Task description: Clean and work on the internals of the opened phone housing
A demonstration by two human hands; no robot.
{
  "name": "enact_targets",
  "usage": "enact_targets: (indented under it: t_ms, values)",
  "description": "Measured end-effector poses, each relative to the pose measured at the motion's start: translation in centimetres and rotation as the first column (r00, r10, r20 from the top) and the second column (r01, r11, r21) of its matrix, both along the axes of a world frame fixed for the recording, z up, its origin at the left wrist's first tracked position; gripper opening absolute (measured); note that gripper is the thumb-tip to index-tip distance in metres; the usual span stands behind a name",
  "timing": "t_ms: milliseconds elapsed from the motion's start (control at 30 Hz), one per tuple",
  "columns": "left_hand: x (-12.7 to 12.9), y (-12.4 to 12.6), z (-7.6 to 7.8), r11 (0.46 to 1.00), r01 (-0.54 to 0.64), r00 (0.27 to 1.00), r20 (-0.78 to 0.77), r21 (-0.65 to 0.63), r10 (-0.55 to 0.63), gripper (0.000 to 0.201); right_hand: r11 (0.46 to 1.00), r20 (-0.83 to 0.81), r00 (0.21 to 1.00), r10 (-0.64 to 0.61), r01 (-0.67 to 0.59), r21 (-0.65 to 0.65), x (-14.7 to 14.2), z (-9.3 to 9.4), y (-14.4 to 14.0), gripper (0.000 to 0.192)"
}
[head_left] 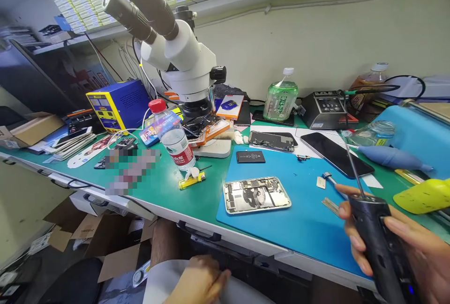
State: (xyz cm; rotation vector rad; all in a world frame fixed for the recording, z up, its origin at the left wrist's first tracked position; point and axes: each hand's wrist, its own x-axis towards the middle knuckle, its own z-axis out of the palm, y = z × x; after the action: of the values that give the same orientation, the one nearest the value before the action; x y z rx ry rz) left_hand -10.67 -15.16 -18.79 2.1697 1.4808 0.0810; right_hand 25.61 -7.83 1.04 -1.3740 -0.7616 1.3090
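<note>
My right hand is wrapped round a black electric screwdriver with a long thin shaft pointing up and a small blue light near its lower end. Over my lap, my left hand rests with its fingers curled in, and nothing shows in it. An opened phone body lies on the blue mat with its inner parts exposed. Behind it are a black phone battery and a detached phone screen assembly. A dark phone lies at the mat's back right.
A microscope stands at the back, with a water bottle and a yellow lighter in front. Further right are a green bottle, a black station, a blue air blower and a yellow bottle. Cardboard boxes lie below left.
</note>
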Motion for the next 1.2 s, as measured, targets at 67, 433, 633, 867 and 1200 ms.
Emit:
enact_targets:
  t_ms: [67,433,633,867,1200]
  values:
    - [-0.8,-0.7,2.8,0.997,0.058,0.997,0.038,0.057,-0.06,0.019,0.996,-0.083,0.997,-0.005,-0.002,-0.086,-0.1,-0.1,1.0,0.078]
    - [-0.6,7.7,19.8,0.809,-0.249,0.949,0.302,0.532,0.094,0.029,0.99,-0.079,0.994,-0.077,0.067,-0.122,-1.8,0.6,0.7,0.071]
    - [1.6,9.8,18.7,0.916,-0.064,0.991,0.133,0.396,0.011,0.078,0.998,-0.07,0.997,-0.034,0.03,-0.055,-2.3,0.8,0.3,0.066]
    - [1.9,9.1,18.5,0.845,-0.07,0.967,0.244,0.529,-0.073,0.062,0.999,-0.049,0.998,0.031,-0.031,-0.007,-2.6,1.9,-0.3,0.057]
    - [1.7,9.1,17.5,0.85,-0.091,0.956,0.285,0.519,-0.072,0.028,0.991,-0.053,0.992,0.118,-0.115,0.062,-2.4,1.6,-0.7,0.065]
